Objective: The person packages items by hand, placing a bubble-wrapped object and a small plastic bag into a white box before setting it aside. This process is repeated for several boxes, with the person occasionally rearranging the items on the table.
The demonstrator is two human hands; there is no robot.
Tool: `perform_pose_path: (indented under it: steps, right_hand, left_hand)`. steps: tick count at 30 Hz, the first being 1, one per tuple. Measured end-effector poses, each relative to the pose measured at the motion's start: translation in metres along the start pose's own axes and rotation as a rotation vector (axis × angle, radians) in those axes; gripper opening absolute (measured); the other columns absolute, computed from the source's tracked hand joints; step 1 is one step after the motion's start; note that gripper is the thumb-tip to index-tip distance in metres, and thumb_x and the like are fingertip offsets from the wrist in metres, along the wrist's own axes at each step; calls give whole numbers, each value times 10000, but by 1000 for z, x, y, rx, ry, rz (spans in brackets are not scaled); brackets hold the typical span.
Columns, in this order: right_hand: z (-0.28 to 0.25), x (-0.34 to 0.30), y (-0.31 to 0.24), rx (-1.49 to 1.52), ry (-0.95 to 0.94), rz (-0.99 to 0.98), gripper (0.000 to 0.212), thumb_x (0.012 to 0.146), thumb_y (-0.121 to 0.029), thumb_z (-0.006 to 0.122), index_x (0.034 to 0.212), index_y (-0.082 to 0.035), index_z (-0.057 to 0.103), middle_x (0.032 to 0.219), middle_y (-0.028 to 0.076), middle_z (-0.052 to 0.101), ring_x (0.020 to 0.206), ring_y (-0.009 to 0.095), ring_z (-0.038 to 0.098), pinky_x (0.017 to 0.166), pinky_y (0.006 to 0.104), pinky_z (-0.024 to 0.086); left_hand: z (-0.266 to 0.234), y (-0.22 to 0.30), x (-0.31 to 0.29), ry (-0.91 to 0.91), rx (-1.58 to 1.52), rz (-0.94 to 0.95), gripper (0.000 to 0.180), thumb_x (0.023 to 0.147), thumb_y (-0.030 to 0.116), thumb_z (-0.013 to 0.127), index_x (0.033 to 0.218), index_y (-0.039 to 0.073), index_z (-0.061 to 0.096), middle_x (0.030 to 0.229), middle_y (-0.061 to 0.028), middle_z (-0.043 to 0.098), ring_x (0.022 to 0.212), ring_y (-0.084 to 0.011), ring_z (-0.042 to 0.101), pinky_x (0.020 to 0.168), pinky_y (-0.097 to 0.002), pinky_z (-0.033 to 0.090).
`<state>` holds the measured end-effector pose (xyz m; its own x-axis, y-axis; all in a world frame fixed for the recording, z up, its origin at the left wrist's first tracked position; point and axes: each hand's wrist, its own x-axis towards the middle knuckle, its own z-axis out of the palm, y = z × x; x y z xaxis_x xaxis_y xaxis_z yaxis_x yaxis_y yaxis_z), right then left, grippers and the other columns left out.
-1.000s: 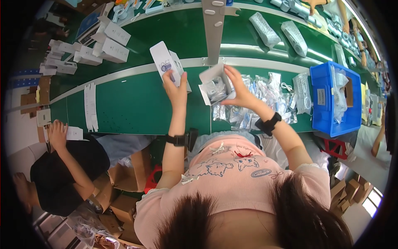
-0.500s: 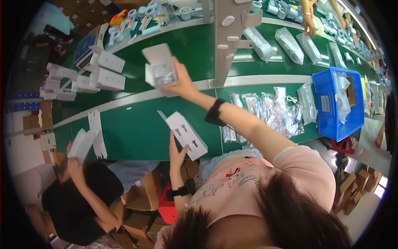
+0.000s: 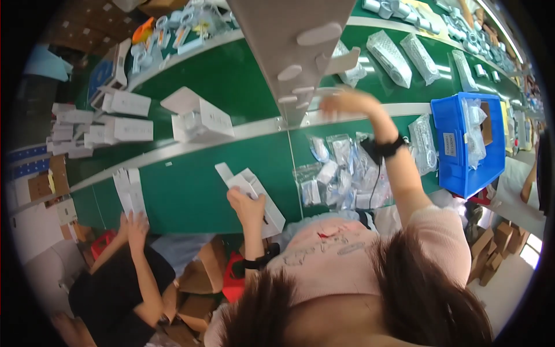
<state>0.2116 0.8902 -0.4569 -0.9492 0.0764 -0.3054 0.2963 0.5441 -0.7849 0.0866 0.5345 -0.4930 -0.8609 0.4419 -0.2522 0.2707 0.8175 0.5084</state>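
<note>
My left hand (image 3: pixel 248 206) is closed round an open white carton (image 3: pixel 265 215), which lies slanted on the near green table, its flap up at the far end. My right hand (image 3: pixel 351 104) is stretched out over the metal rail, just right of the grey post. Motion smears its fingers, so a grip cannot be made out. Beyond it, partly behind the post, lies a bubble-wrapped piece (image 3: pixel 351 74). Another white carton (image 3: pixel 211 117), lid open and a light-coloured item inside, rests on the far green surface left of the post.
Clear bags of small parts (image 3: pixel 341 173) cover the table below my right arm, beside a blue bin (image 3: pixel 469 144). The grey post (image 3: pixel 289 52) rises from the rail (image 3: pixel 254 128). White cartons (image 3: pixel 130 104) stand far left. A co-worker's hands (image 3: pixel 136 228) touch flat white cartons (image 3: pixel 128 188).
My right hand has left the filled carton, which now stands on the far surface, and swung right past the post. My left hand has shifted onto the near carton's top. The co-worker's carton is down.
</note>
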Motion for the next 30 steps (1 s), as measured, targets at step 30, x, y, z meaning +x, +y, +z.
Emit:
perform_pose_path:
  steps: [30]
  right_hand:
    - [126, -3, -150, 411, 1706, -320, 699, 676, -97, 689, 1242, -53, 279, 1137, 157, 424, 1037, 279, 429, 888, 397, 361]
  left_hand:
    - [20, 71, -17, 21, -694, 617, 607, 569, 119, 768, 961, 58, 308, 1200, -240, 359, 1049, -332, 450, 866, -389, 380]
